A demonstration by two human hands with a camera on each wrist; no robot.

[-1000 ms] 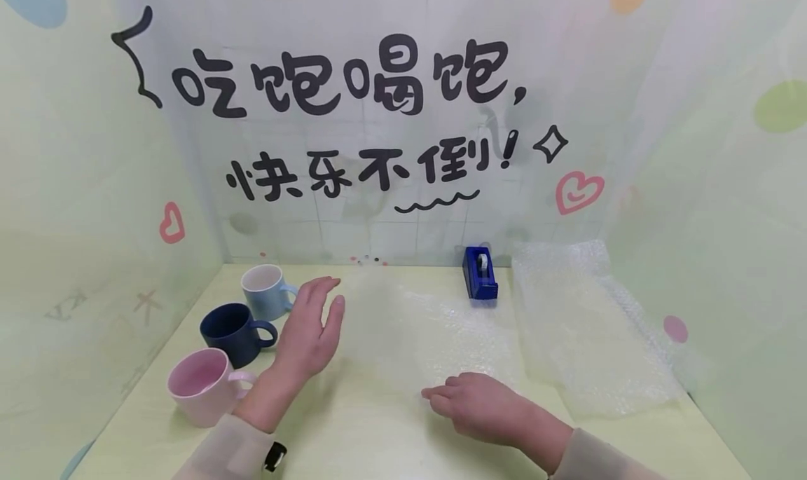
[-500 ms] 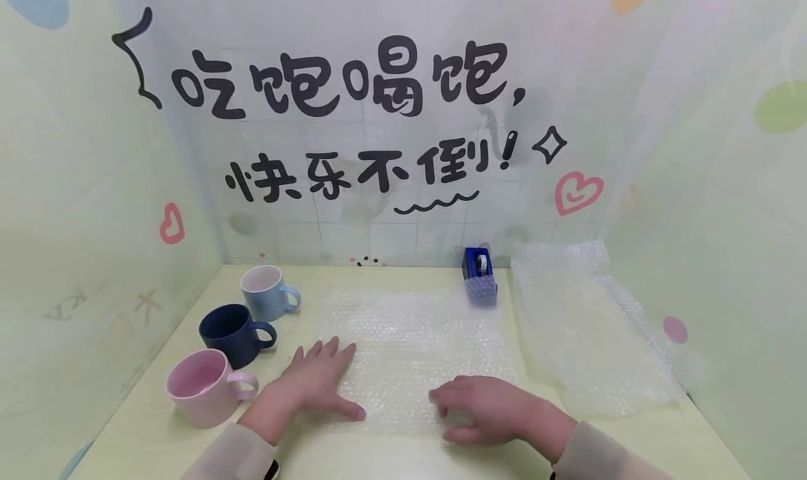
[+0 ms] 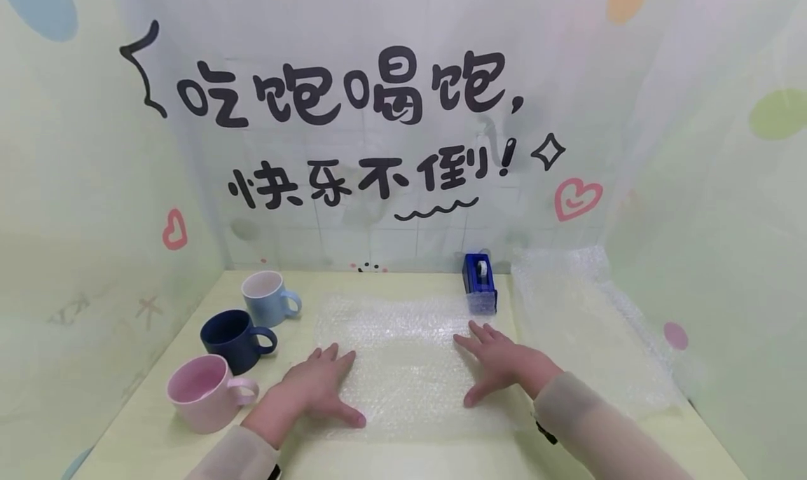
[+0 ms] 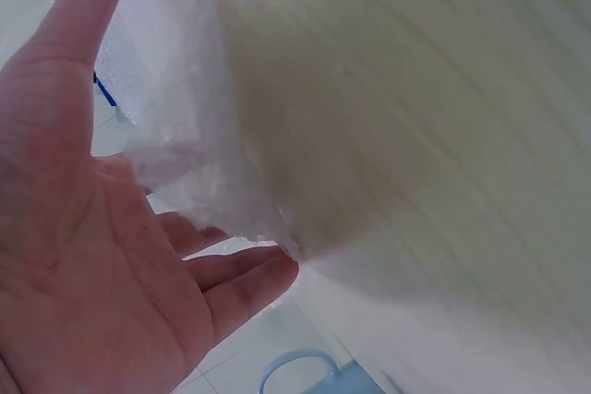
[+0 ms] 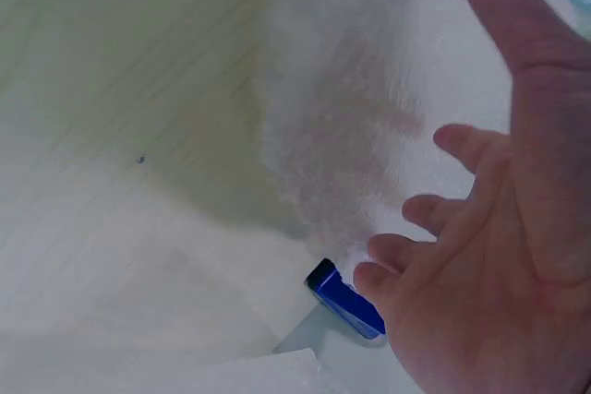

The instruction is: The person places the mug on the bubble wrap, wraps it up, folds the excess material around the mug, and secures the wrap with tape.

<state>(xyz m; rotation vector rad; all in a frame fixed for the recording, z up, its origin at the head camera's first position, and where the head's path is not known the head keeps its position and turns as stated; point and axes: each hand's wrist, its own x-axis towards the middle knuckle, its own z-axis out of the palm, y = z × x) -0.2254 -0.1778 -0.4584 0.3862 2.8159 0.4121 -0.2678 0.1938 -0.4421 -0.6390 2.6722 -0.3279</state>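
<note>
A sheet of clear bubble wrap (image 3: 403, 375) lies spread on the table between the hands, its far right corner overlapping the front of a blue tape dispenser (image 3: 479, 278). The left hand (image 3: 318, 387) touches the sheet's left side, fingers spread and thumb pointing right; in the left wrist view the fingertips meet the edge of the bubble wrap (image 4: 199, 136). At the sheet's right side is the right hand (image 3: 498, 361), its fingers extended and spread. In the right wrist view, the right hand (image 5: 480, 246) is palm toward the camera beside the bubble wrap (image 5: 332, 117), with nothing gripped.
Along the left stand a light blue mug (image 3: 267, 301), a dark blue mug (image 3: 230, 343) and a pink mug (image 3: 203, 396), handles toward the right. More bubble wrap (image 3: 586, 340) lies at the right. A printed white curtain (image 3: 378, 242) closes off the back.
The bubble wrap has settled flat on the table. The left hand came down and toward the person onto its left side. The right hand loosened its curled fingers and shifted forward along the right side.
</note>
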